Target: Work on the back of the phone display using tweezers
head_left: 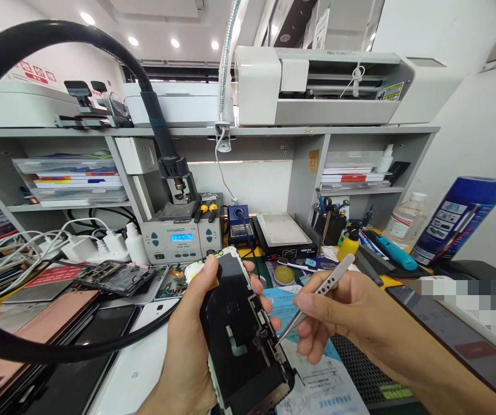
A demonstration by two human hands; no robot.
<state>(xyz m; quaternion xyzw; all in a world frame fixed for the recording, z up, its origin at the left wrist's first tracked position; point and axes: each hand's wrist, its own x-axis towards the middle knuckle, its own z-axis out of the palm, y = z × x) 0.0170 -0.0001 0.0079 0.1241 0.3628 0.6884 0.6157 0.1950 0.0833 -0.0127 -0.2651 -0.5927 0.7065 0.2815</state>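
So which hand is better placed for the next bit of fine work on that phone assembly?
Probably the right hand: it holds the tweezers, tips at the edge of the phone assembly. The left hand is wrapped around that assembly, so it seems better suited to steadying.

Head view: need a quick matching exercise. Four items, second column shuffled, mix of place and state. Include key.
Column 1
1. tweezers
2. black phone part
3. grey station
4. blue can

Column 2
A. has a lit blue display
B. beside the clear bottle
C. in the left hand
D. in the right hand

Pairs: 1-D, 2-C, 3-A, 4-B
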